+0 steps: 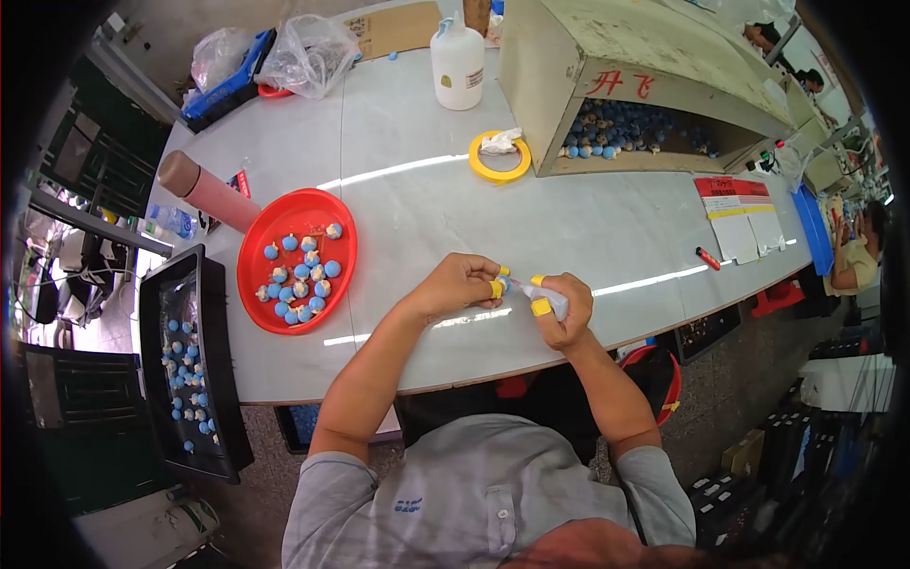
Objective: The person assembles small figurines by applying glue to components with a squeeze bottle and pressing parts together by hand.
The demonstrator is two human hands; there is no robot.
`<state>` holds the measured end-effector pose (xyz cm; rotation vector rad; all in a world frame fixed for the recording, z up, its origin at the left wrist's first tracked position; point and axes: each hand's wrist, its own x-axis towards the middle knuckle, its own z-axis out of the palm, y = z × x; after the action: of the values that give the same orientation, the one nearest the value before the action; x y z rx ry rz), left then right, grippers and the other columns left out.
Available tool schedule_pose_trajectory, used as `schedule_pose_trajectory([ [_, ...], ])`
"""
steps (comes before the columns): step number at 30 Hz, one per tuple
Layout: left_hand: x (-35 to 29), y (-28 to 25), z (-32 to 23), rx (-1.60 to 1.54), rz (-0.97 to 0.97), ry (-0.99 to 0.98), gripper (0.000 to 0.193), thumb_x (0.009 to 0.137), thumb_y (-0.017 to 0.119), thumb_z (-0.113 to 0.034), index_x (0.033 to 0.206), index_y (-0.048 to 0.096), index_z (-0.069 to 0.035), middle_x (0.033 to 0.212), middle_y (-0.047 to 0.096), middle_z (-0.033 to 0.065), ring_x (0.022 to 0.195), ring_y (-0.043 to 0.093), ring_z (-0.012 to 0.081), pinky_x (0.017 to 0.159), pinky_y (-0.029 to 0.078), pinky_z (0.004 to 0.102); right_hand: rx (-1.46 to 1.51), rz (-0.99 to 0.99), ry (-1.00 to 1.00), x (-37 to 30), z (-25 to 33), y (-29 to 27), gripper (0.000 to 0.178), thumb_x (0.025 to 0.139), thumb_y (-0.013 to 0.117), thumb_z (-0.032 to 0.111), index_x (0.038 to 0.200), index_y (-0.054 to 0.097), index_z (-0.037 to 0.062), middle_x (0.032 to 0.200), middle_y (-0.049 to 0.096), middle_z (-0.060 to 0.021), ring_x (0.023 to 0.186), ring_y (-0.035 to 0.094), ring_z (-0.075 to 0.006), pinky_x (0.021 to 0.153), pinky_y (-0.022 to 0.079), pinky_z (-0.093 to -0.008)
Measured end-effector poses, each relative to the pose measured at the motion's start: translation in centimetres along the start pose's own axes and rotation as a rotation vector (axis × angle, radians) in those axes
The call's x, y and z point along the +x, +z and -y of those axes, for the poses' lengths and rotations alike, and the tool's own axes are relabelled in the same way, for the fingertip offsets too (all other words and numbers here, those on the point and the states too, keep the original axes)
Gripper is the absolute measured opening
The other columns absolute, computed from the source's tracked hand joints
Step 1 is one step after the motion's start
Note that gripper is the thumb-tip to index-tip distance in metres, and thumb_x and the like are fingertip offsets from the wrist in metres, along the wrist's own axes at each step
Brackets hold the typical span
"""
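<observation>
Over the middle of the table my left hand [457, 286] pinches a small blue piece [504, 284], mostly covered by its fingers. My right hand [572, 313] is wrapped round a small whitish squeeze bottle [552, 301], its narrow tip pointing at the blue piece. Whether the tip touches the piece I cannot tell. Yellow coverings wrap several fingertips on both hands. To the left of my hands lies a round red tray [248, 270], holding several small blue balls [319, 288] with cream-coloured parts.
A black tray [234, 417] with more balls sits at the left edge. Near the red tray are a pink flask [204, 192] and a plastic bottle [173, 221]. Farther back stand yellow tape [481, 171], a white jug [458, 71] and a box-like shelf [559, 95] of balls. Paper sheets [735, 232] lie right.
</observation>
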<state>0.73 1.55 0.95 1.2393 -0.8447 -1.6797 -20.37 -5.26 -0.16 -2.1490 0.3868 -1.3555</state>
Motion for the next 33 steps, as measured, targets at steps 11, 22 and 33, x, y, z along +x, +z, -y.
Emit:
schedule_pose_trajectory([
  [11, 0.01, 0.24, -0.01, -0.033, -0.008, 0.007, 0.035, 0.084, 0.065, -0.001, 0.115, 0.056, 0.013, 0.096, 0.066, 0.0138, 0.081, 0.066, 0.015, 0.074, 0.056, 0.0251, 0.012, -0.005, -0.037, 0.35, -0.29, 0.47, 0.02, 0.075, 0.066, 0.004, 0.093, 0.06, -0.0011, 0.077, 0.068, -0.0128, 0.054, 0.058, -0.0237, 0.053, 0.043, -0.0331],
  [22, -0.29, 0.4, -0.46, -0.018, -0.031, -0.007, 0.033, 0.085, 0.062, -0.002, 0.114, 0.057, 0.013, 0.093, 0.066, 0.0127, 0.08, 0.066, 0.0146, 0.075, 0.056, 0.0254, -0.048, -0.001, -0.042, 0.51, -0.06, 0.67, 0.019, 0.073, 0.067, 0.005, 0.09, 0.06, -0.0001, 0.075, 0.067, -0.0115, 0.052, 0.057, -0.0237, 0.052, 0.042, -0.0329],
  [33, -0.33, 0.6, -0.56, -0.021, -0.065, -0.002, 0.031, 0.09, 0.063, -0.006, 0.114, 0.058, 0.011, 0.096, 0.067, 0.0131, 0.083, 0.069, 0.0159, 0.074, 0.056, 0.0224, -0.12, -0.016, -0.088, 0.48, 0.17, 0.67, 0.018, 0.069, 0.068, 0.006, 0.085, 0.06, 0.0006, 0.07, 0.066, -0.0105, 0.048, 0.054, -0.023, 0.048, 0.039, -0.0318],
])
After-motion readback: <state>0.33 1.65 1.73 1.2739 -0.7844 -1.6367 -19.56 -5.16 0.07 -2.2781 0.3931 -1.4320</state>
